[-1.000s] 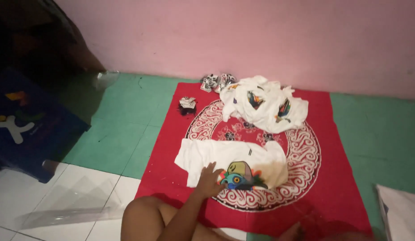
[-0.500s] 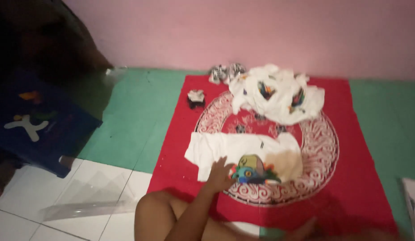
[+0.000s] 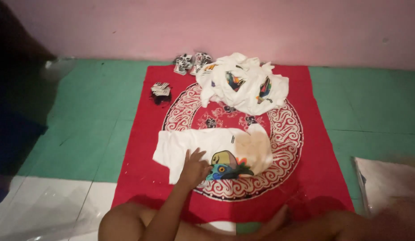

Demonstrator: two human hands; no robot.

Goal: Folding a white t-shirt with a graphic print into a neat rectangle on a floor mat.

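The person sits on the floor at the near edge of a red patterned cloth spread over green floor tiles and reaching almost to the pink wall. The left hand lies flat, fingers spread, on a white T-shirt laid out across the near half of the cloth; its grip is open and pressing down, closed on nothing. The hand rests just beside a colourful bird print on the shirt, touching its left edge. The right hand is only partly seen at the near edge of the cloth, low and blurred, so how its grip stands cannot be told.

Toward the far edge of the cloth lies a heap of white printed garments, crumpled and well apart from the flat shirt. At the far left corner sit small black-and-white folded pieces, and another small black-and-white bundle lies near the left edge. A white bag rests on the floor off the right edge.
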